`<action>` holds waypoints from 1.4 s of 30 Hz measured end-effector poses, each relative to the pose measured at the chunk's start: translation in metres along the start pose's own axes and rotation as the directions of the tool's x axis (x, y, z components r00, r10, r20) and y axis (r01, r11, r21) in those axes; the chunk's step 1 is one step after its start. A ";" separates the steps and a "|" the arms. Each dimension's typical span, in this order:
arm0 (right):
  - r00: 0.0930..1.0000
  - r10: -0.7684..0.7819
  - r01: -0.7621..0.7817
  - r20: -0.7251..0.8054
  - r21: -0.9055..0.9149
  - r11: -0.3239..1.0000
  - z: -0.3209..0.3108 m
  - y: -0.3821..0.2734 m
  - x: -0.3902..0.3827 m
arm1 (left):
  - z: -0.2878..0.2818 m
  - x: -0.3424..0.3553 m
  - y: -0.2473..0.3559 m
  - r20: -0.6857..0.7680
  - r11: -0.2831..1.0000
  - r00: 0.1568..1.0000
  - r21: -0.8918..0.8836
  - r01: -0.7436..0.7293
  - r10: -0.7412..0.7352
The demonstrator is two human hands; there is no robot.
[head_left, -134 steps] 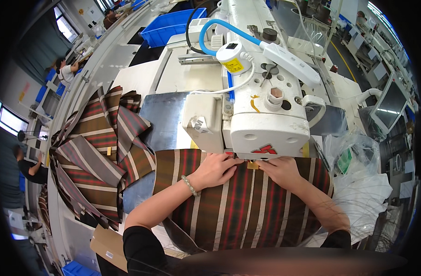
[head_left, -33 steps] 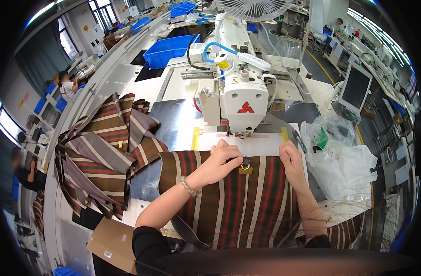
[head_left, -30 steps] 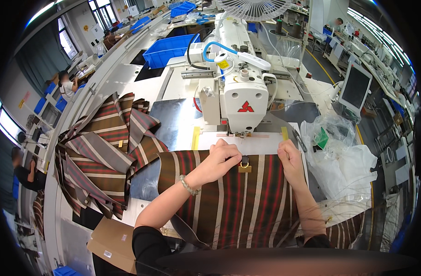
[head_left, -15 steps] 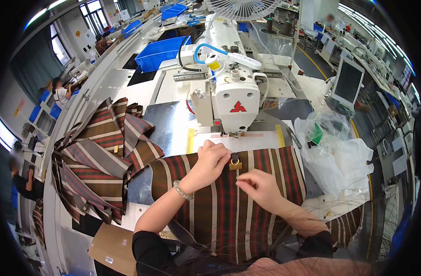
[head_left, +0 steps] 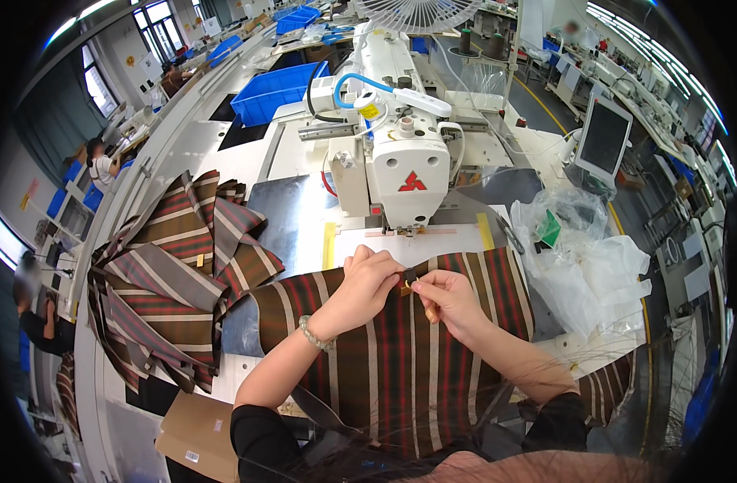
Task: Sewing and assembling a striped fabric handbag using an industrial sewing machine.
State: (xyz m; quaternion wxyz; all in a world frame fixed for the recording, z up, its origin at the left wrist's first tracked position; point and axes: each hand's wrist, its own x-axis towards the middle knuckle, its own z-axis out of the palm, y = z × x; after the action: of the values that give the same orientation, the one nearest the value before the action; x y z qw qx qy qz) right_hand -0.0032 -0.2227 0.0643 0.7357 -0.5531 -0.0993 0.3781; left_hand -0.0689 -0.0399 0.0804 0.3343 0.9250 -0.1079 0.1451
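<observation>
A brown, green and red striped fabric panel [head_left: 385, 354] lies before me, its far edge lifted a little beneath the sewing machine head [head_left: 413, 165]. My left hand [head_left: 359, 291] is closed at that edge, beside a small dark tab [head_left: 410, 274]. My right hand [head_left: 455, 304] pinches the tab from the other side, at its gold-coloured ring. A gold-coloured metal piece [head_left: 405, 291] hangs below and is partly covered by my fingers. The machine's needle area stands just beyond the tab.
Folded striped fabric pieces [head_left: 163, 282] are heaped at the left. Crumpled clear plastic bags [head_left: 582, 274] lie at the right, below a screen [head_left: 604, 137]. A blue bin [head_left: 276, 92] stands behind the machine's left side, and a cardboard box [head_left: 195, 439] is low at the left.
My right hand has moved up and left, from below the hanging metal piece to pinching the tab and ring. The left hand stays at the edge. The view has shifted slightly.
</observation>
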 end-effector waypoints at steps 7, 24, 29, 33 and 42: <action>0.990 -0.122 0.139 0.074 -0.312 0.940 -0.004 -0.007 0.003 | 0.000 -0.003 -0.008 0.032 0.997 0.999 -0.073 0.026 -0.024; 1.000 -0.004 0.010 0.018 -0.343 0.939 -0.021 0.046 0.039 | 0.036 0.019 -0.070 0.160 0.913 0.930 -0.192 0.359 -0.332; 0.976 -0.112 0.205 0.186 -0.623 0.755 -0.023 0.063 0.016 | 0.048 0.017 -0.088 0.150 0.939 0.950 -0.172 0.297 -0.273; 0.956 -0.139 0.284 0.259 -0.696 0.660 -0.020 0.069 0.004 | 0.047 0.022 -0.087 0.203 0.942 0.929 -0.073 0.329 -0.309; 0.896 -0.250 0.443 0.366 -0.765 0.467 -0.019 0.075 0.001 | 0.054 0.032 -0.105 0.368 0.873 0.841 -0.135 0.469 -0.396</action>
State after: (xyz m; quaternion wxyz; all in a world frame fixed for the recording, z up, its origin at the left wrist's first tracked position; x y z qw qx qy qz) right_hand -0.0249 -0.2280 -0.0094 0.4303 -0.7608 -0.4511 0.1807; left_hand 0.0027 0.0013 -0.0102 0.4359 0.8933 0.0353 -0.1037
